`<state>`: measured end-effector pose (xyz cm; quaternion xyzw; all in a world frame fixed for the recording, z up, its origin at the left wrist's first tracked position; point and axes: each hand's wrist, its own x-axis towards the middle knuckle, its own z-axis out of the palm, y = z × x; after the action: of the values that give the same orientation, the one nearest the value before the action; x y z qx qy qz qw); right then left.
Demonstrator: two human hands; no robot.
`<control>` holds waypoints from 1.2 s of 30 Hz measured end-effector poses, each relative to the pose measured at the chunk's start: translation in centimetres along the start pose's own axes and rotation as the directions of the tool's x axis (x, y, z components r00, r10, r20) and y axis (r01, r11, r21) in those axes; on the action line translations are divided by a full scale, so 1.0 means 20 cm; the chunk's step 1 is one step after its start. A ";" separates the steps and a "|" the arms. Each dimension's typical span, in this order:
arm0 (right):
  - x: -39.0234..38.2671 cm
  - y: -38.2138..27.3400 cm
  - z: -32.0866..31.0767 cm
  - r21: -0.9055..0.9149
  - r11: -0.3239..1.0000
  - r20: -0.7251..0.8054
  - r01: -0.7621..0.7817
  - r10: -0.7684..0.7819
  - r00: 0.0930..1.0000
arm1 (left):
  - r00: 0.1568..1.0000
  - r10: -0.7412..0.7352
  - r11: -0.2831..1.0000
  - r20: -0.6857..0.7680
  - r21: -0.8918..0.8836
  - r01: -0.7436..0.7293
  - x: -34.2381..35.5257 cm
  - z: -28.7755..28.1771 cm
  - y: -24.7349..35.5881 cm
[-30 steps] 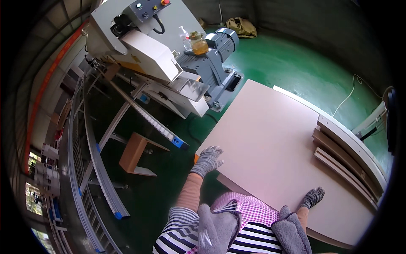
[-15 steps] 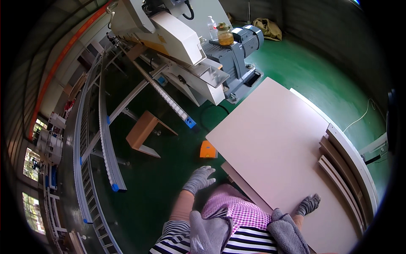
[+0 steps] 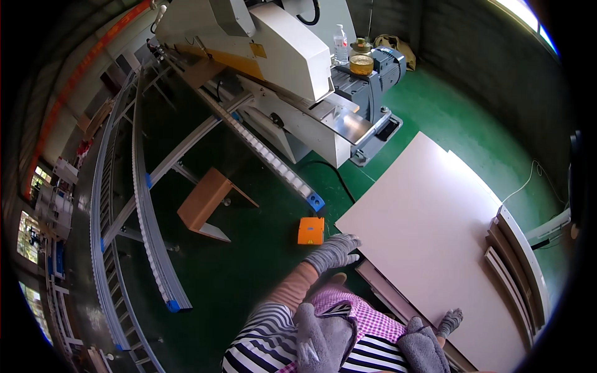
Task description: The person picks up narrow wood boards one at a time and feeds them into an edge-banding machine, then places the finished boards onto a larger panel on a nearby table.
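My left hand (image 3: 336, 250), in a grey knit glove with its fingers extended, is just beside the near left corner of a large pale board (image 3: 410, 205); whether it touches the edge I cannot tell. My right hand (image 3: 449, 321), also gloved, rests with fingers apart on the board’s lower right part. Several long narrow strips (image 3: 510, 286) lie along the board’s right side. Beneath it another panel edge (image 3: 379, 280) shows. An orange box-shaped unit (image 3: 311, 231) sits on the green floor left of the board’s corner.
A large white machine (image 3: 292, 53) with a grey motor (image 3: 388, 65) stands ahead, carrying a bottle (image 3: 340, 43) and a jar (image 3: 361, 62). Roller rails (image 3: 155, 267) run along the left around a brown folded panel piece (image 3: 202, 199). A loose cable (image 3: 528, 177) lies at right.
My left hand left the board’s edge, dropped lower, and has now come back up toward the corner. The view has shifted, showing the orange unit and more of the machine.
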<state>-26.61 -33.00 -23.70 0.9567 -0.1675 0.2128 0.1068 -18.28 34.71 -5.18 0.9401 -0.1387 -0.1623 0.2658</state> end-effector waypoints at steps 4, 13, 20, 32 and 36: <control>0.00 -0.67 0.01 0.560 0.655 0.590 -0.507 0.114 0.799 | 0.997 -0.077 0.995 0.008 0.061 0.076 -0.26 -0.07 -0.07; 0.21 -1.07 -0.20 0.802 0.458 0.472 -0.384 -0.093 0.877 | 0.982 -0.186 0.979 -0.042 -0.094 0.181 -0.56 0.04 -0.10; 0.35 -1.39 -0.39 0.854 0.155 0.519 -0.496 -0.222 0.825 | 0.967 -0.249 0.957 -0.056 -0.166 0.237 -0.71 0.25 -0.01; 0.27 -1.26 -0.66 0.794 -0.034 0.548 -0.607 -0.393 0.739 | 0.947 -0.304 0.949 -0.099 -0.118 0.292 -0.73 0.26 0.27; 0.31 -1.29 -0.73 0.801 -0.029 0.520 -0.598 -0.462 0.719 | 0.937 -0.312 0.948 -0.160 -0.115 0.296 -0.83 0.22 0.31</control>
<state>-17.36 -6.85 -11.40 0.7099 -0.0414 -0.1030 -0.6955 -36.03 33.34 -1.54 0.9480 0.0399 -0.1239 0.2905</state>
